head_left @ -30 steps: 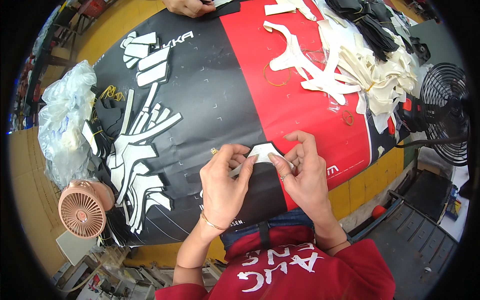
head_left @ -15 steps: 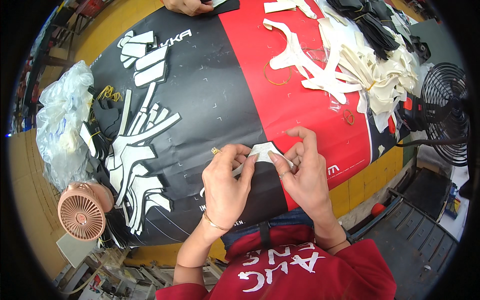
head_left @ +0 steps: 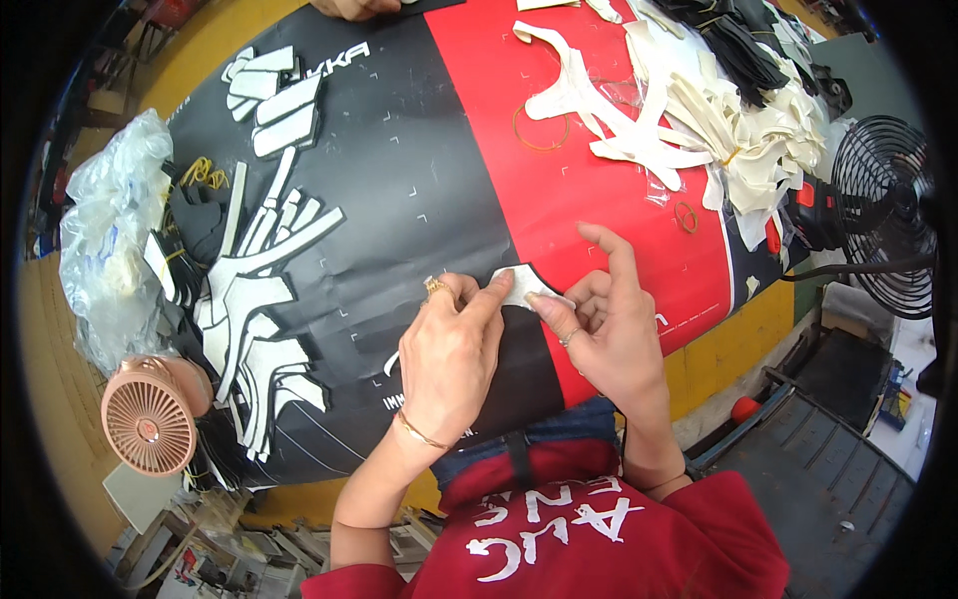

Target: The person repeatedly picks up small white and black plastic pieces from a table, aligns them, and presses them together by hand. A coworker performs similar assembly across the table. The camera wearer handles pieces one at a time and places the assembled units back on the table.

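Observation:
A small white cut piece with a dark edge (head_left: pixel 521 287) is held between my two hands, above the front part of the table covering. My left hand (head_left: pixel 451 334) pinches its left end between thumb and fingers. At its right end, the thumb and curled fingers of my right hand (head_left: pixel 604 334) grip it, with the index finger raised off it. What lies beneath the piece is hidden. To the left, several similar white pieces with dark edges (head_left: pixel 261 292) lie fanned out in a loose pile.
Cream-coloured cut pieces (head_left: pixel 738 130) are heaped at the far right beside a black fan (head_left: pixel 888 215). A pink fan (head_left: pixel 150 424) and clear plastic bags (head_left: pixel 115 245) stand along the left edge. Another person's hand (head_left: pixel 356 8) rests at the far edge of the black and red covering (head_left: pixel 399 160).
My left fingers have shifted along the white piece and now cover more of its left end. The right index finger points up more. The whole view has shifted slightly.

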A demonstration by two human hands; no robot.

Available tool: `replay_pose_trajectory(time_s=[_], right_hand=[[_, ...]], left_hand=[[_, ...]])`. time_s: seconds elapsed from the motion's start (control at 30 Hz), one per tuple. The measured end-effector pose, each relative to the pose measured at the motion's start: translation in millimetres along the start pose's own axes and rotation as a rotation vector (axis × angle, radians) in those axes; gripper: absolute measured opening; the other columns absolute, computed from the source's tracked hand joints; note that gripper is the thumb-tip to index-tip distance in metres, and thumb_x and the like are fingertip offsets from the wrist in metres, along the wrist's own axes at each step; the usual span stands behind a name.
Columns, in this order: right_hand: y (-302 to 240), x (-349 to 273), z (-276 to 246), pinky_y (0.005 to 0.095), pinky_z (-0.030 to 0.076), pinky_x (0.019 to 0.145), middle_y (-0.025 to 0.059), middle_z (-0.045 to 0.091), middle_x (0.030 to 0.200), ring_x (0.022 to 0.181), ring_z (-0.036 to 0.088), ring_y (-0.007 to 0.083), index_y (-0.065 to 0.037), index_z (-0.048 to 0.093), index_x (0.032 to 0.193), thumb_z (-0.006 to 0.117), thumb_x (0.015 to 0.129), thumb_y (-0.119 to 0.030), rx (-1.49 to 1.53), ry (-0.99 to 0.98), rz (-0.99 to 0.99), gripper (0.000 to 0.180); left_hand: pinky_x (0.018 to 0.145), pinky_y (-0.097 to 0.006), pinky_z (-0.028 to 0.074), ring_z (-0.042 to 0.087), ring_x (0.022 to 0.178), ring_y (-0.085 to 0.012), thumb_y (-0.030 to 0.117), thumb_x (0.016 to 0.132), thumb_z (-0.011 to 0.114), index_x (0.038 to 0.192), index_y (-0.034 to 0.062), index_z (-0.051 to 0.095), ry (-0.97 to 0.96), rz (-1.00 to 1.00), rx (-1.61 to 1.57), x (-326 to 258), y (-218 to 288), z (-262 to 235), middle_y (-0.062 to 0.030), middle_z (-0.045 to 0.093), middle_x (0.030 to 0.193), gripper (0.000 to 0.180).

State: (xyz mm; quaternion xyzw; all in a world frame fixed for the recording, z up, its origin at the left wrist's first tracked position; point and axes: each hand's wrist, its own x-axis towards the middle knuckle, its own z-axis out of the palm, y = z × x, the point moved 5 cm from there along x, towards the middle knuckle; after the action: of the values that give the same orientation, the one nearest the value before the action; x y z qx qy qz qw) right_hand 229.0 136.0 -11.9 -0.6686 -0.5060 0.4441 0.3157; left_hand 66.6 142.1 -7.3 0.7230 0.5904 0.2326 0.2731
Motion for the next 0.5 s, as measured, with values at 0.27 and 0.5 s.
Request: replay_pose_trajectory(time_s=[0.27,0.5], right_hand=[[0.0,-7.0,-3.3,0.0282,0.040,0.048,0.0066,0.059,0.063,0.050,0.054,0.0114,0.002,0.039,0.140,0.068,0.093,-0.001,-0.042,0.016,-0.071,0.056],[1.5,-6.5,-0.9,0.0291,0.037,0.046,0.0053,0.055,0.061,0.047,0.050,0.0110,0.002,0.041,0.134,0.068,0.092,0.001,-0.123,0.002,-0.085,0.049]], left_hand=[[0.064,-0.040,0.051,0.062,0.075,-0.0260,0.002,0.085,0.070,0.114,0.0071,0.072,-0.021,-0.016,-0.015,-1.0,-1.8,1.0,-0.0079,0.055,0.087,0.030],[0.065,-0.040,0.051,0.061,0.076,-0.0271,0.002,0.083,0.070,0.115,0.0066,0.072,-0.022,-0.016,-0.022,-0.4,-1.0,0.9,-0.0089,0.055,0.088,0.032]])
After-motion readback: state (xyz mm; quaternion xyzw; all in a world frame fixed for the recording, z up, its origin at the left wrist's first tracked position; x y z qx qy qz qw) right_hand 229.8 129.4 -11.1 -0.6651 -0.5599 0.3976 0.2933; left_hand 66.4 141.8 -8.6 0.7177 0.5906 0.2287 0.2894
